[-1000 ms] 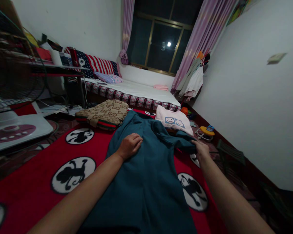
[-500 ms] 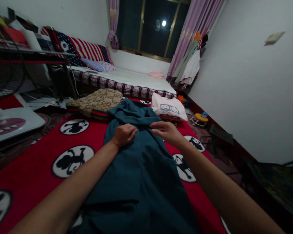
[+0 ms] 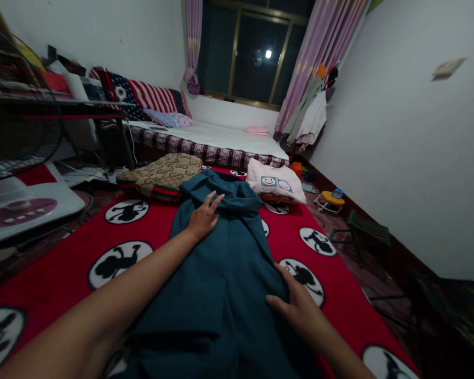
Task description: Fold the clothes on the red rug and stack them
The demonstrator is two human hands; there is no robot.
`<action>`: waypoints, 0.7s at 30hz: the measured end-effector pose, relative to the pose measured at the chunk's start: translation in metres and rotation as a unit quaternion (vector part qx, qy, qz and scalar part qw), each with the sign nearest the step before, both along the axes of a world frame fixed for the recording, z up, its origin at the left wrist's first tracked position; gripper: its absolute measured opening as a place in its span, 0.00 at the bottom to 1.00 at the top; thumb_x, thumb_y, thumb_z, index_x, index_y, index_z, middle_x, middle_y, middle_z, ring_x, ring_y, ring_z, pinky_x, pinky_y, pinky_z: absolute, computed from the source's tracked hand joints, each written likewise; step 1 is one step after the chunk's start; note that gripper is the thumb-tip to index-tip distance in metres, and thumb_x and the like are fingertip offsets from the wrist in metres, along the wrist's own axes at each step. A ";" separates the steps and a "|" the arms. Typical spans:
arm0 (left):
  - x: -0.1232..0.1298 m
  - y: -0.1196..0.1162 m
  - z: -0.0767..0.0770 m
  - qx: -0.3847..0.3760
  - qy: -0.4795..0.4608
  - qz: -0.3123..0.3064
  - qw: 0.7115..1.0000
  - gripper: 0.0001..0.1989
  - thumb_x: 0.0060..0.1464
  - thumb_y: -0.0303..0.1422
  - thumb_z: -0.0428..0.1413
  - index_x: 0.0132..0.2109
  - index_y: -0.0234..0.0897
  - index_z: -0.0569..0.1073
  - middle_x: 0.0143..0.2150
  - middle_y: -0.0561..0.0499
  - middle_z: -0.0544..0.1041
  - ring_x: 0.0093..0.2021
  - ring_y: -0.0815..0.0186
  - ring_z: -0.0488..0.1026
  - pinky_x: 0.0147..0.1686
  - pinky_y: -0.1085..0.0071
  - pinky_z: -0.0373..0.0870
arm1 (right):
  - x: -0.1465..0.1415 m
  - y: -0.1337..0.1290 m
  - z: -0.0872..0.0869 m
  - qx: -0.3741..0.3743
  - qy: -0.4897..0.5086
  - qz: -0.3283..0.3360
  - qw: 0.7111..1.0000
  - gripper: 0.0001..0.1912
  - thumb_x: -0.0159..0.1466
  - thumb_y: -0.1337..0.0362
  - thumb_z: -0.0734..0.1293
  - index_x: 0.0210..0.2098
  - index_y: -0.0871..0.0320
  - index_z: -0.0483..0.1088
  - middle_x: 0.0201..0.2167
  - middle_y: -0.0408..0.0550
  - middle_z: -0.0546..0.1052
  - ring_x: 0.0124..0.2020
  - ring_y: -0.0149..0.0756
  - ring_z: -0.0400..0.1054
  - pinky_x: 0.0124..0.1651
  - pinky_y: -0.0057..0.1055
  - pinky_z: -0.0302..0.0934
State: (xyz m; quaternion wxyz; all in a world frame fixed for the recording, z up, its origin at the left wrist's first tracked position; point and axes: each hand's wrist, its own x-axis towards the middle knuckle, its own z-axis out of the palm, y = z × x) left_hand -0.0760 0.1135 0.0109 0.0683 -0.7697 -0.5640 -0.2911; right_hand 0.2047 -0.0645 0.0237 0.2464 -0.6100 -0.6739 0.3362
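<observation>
A long dark teal garment (image 3: pixel 225 263) lies stretched out over the red blanket (image 3: pixel 75 252), its far end bunched in loose folds. My left hand (image 3: pixel 204 218) rests palm down on its upper left part, just short of the folds, with fingers spread. At the garment's right edge is my right hand (image 3: pixel 296 297). Its thumb lies over the cloth and stands apart from the fingers, which reach along the edge; I see no cloth pinched between them. Part of the garment's near left side is hidden by my left forearm.
Beyond the garment lie a brown patterned cushion (image 3: pixel 166 173) and a folded pale pink garment (image 3: pixel 276 179). A bed (image 3: pixel 221 138) stands under the window. To the right are a yellow stool (image 3: pixel 332 198) and a green folding stool (image 3: pixel 369 229); a desk (image 3: pixel 98 102) is at left.
My left hand has uncurled, its fingers now spread on the cloth. My right hand has come back towards me from the folds to the garment's right edge. The view has shifted slightly.
</observation>
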 end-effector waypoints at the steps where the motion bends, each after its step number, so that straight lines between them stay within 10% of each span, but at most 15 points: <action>1: 0.000 0.005 0.001 -0.013 -0.007 0.006 1.000 0.36 0.56 0.32 0.54 0.68 0.46 0.50 0.70 0.46 0.51 0.54 0.56 0.71 0.44 0.65 0.74 | 0.000 -0.002 -0.001 0.000 0.002 -0.003 1.000 0.40 0.55 0.56 0.68 0.64 0.60 0.55 0.61 0.58 0.65 0.62 0.47 0.59 0.64 0.45 0.51; 6: -0.005 0.037 0.014 -0.085 -0.053 0.003 0.995 0.13 0.53 0.31 0.57 0.47 0.40 0.77 0.46 0.47 0.78 0.46 0.59 0.75 0.47 0.67 0.71 | 0.004 -0.011 0.005 -0.010 0.037 -0.002 0.999 0.39 0.56 0.56 0.67 0.64 0.58 0.56 0.63 0.56 0.63 0.64 0.45 0.56 0.66 0.47 0.49; 14: -0.015 0.067 0.088 -0.019 -0.101 0.035 0.994 0.10 0.57 0.29 0.54 0.40 0.30 0.79 0.36 0.47 0.80 0.39 0.64 0.75 0.45 0.68 0.69 | -0.023 -0.013 0.052 0.011 0.153 0.015 0.988 0.31 0.57 0.57 0.67 0.60 0.52 0.63 0.60 0.51 0.67 0.59 0.45 0.62 0.61 0.47 0.57; 18: -0.031 0.077 0.128 0.027 -0.097 0.052 0.994 0.11 0.57 0.29 0.54 0.42 0.28 0.78 0.39 0.47 0.80 0.44 0.62 0.74 0.49 0.66 0.67 | -0.066 -0.015 0.079 -0.067 0.262 0.141 0.953 0.39 0.57 0.58 0.70 0.65 0.49 0.55 0.60 0.54 0.66 0.43 0.39 0.74 0.42 0.35 0.71; 21: -0.053 0.080 0.128 0.045 -0.082 0.062 0.994 0.11 0.58 0.30 0.53 0.41 0.28 0.78 0.38 0.47 0.79 0.44 0.61 0.74 0.50 0.65 0.66 | -0.093 -0.008 0.085 -0.116 0.283 0.267 0.914 0.37 0.56 0.58 0.72 0.63 0.48 0.58 0.58 0.52 0.69 0.40 0.37 0.75 0.37 0.31 0.71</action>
